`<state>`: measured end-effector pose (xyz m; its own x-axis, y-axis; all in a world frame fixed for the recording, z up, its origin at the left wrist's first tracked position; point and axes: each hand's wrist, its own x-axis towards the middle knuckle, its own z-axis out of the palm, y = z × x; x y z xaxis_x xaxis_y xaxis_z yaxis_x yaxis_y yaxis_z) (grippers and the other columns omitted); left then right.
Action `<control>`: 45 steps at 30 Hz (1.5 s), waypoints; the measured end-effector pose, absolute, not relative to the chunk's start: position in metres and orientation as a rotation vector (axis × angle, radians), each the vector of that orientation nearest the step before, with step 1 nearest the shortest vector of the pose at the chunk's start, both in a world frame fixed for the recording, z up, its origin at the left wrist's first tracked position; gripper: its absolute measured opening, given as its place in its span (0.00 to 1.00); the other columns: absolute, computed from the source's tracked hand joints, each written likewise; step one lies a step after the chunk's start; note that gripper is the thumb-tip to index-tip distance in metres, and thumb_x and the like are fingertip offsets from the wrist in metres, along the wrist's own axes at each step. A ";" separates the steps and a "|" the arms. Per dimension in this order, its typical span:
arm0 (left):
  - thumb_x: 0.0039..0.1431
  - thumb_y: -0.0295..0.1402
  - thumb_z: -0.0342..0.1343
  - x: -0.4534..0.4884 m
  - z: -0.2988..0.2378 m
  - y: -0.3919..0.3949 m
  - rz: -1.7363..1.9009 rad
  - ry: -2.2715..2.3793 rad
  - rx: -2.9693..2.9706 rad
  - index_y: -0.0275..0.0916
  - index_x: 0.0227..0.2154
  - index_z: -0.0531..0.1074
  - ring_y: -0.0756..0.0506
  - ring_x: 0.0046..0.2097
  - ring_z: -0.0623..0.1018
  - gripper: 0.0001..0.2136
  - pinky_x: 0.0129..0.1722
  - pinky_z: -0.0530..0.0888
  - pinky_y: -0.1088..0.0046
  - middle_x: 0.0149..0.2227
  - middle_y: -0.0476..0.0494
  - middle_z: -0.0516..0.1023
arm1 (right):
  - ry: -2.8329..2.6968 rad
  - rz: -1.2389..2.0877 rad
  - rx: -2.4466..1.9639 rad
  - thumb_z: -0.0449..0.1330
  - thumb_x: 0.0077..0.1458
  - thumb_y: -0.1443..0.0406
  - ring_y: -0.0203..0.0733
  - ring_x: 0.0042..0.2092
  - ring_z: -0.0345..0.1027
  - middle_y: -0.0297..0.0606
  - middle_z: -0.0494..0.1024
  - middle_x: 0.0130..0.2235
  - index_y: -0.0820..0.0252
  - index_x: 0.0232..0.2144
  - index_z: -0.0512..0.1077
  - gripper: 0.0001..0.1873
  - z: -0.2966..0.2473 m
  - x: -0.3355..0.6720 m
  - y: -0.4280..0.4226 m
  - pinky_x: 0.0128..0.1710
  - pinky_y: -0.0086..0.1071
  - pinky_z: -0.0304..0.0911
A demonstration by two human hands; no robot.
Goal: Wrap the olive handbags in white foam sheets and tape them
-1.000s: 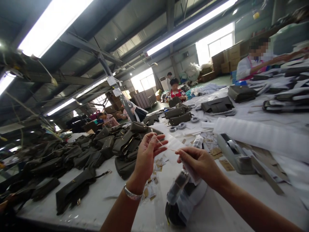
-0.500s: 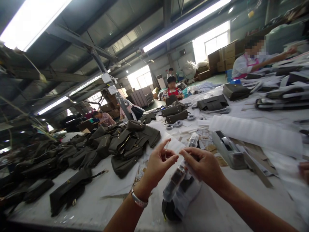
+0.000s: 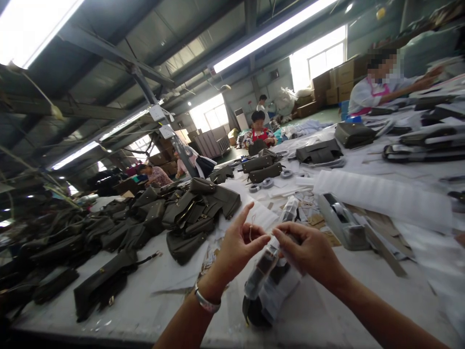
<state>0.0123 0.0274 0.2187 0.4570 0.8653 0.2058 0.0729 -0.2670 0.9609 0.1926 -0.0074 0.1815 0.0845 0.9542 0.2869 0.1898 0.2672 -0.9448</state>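
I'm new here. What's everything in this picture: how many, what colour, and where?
table: one, white, foreground
dark bags: many, grey-green, heaped left, others further back
wrapped bundle: one, dark and whitish, front centre
thin cord: one, pale, centre
tape dispenser: one, grey, right of centre
small rolls: three, grey, mid-table
foam sheet: one, white, right
scraps: many, brown and white, near the tape dispenser
co-workers: at least five, white, red and pink clothing, towards the back
cardboard boxes: several, brown, rear right
windows: several, bright white, back wall
ceiling lights: several, white, overhead
wristband: one, silvery, left wrist
left grip: one, bare, centre, thin cord looped at its fingers
right grip: one, bare, just right of it, contents unclear
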 end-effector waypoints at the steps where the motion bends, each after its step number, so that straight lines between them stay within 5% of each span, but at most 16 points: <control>1: 0.54 0.36 0.67 0.012 0.218 0.027 0.953 0.824 1.689 0.48 0.67 0.52 0.52 0.31 0.71 0.41 0.33 0.68 0.77 0.33 0.50 0.75 | -1.344 0.873 -1.160 0.60 0.57 0.49 0.38 0.24 0.72 0.32 0.78 0.22 0.56 0.35 0.77 0.18 0.181 0.192 -0.007 0.23 0.27 0.63; 8: 0.57 0.32 0.63 0.011 0.219 0.024 0.870 0.885 1.870 0.47 0.66 0.55 0.52 0.34 0.72 0.35 0.37 0.70 0.75 0.35 0.50 0.75 | -1.129 1.164 -1.036 0.62 0.55 0.46 0.32 0.19 0.64 0.30 0.75 0.20 0.60 0.34 0.73 0.22 0.179 0.194 -0.008 0.17 0.22 0.55; 12: 0.57 0.34 0.61 0.012 0.223 0.021 0.867 0.953 1.851 0.39 0.47 0.76 0.50 0.34 0.74 0.15 0.35 0.71 0.76 0.33 0.47 0.75 | -1.181 1.409 -0.913 0.62 0.55 0.46 0.28 0.19 0.59 0.30 0.73 0.20 0.61 0.31 0.72 0.23 0.176 0.198 -0.012 0.17 0.20 0.52; 15: 0.58 0.35 0.60 0.012 0.223 0.022 0.938 0.959 1.649 0.36 0.37 0.78 0.50 0.33 0.75 0.09 0.36 0.73 0.75 0.29 0.47 0.76 | -1.276 1.624 -0.801 0.64 0.53 0.47 0.28 0.18 0.60 0.30 0.71 0.20 0.62 0.31 0.72 0.23 0.172 0.200 -0.020 0.16 0.20 0.52; 19: 0.59 0.35 0.60 0.005 0.218 0.024 1.033 0.981 1.579 0.37 0.40 0.77 0.50 0.33 0.76 0.09 0.37 0.74 0.75 0.31 0.47 0.76 | -1.302 1.774 -0.755 0.67 0.51 0.48 0.30 0.19 0.63 0.29 0.68 0.19 0.63 0.31 0.72 0.22 0.162 0.207 -0.036 0.16 0.21 0.56; 24: 0.58 0.37 0.62 -0.021 0.202 0.028 0.905 0.937 1.646 0.44 0.58 0.67 0.47 0.41 0.79 0.25 0.42 0.75 0.70 0.46 0.42 0.77 | -1.260 1.750 -1.044 0.63 0.55 0.46 0.29 0.18 0.62 0.30 0.71 0.21 0.62 0.43 0.75 0.26 0.127 0.224 -0.056 0.17 0.21 0.54; 29: 0.58 0.39 0.61 -0.049 0.168 0.039 0.649 1.087 1.733 0.37 0.44 0.78 0.43 0.44 0.79 0.14 0.42 0.74 0.70 0.45 0.39 0.80 | -1.374 1.769 -1.213 0.59 0.57 0.45 0.34 0.21 0.67 0.31 0.73 0.22 0.60 0.63 0.63 0.39 0.094 0.222 -0.063 0.20 0.23 0.58; 32: 0.58 0.39 0.61 -0.053 0.148 0.044 0.410 0.943 1.731 0.36 0.44 0.79 0.42 0.44 0.79 0.15 0.42 0.73 0.70 0.43 0.40 0.81 | -1.473 1.796 -1.169 0.59 0.59 0.47 0.34 0.20 0.65 0.29 0.73 0.21 0.59 0.67 0.55 0.41 0.089 0.206 -0.056 0.19 0.24 0.58; 35: 0.57 0.38 0.62 -0.051 0.138 0.047 0.301 0.828 1.745 0.38 0.45 0.79 0.43 0.43 0.78 0.15 0.42 0.72 0.71 0.42 0.43 0.81 | -1.548 1.803 -1.130 0.60 0.59 0.50 0.33 0.19 0.63 0.29 0.74 0.21 0.60 0.68 0.51 0.42 0.091 0.187 -0.045 0.17 0.22 0.56; 40: 0.51 0.37 0.66 -0.044 0.136 0.053 0.279 0.769 1.730 0.37 0.49 0.77 0.46 0.39 0.76 0.21 0.39 0.71 0.73 0.40 0.44 0.81 | -1.550 1.809 -0.975 0.62 0.57 0.52 0.35 0.21 0.67 0.30 0.74 0.24 0.59 0.65 0.57 0.38 0.098 0.163 -0.029 0.20 0.24 0.62; 45: 0.45 0.39 0.71 -0.038 0.135 0.051 0.253 0.690 1.467 0.35 0.52 0.74 0.47 0.35 0.76 0.30 0.37 0.71 0.73 0.37 0.42 0.81 | -1.604 1.634 -0.761 0.63 0.56 0.56 0.43 0.40 0.73 0.39 0.78 0.42 0.59 0.58 0.68 0.29 0.095 0.144 -0.019 0.41 0.33 0.70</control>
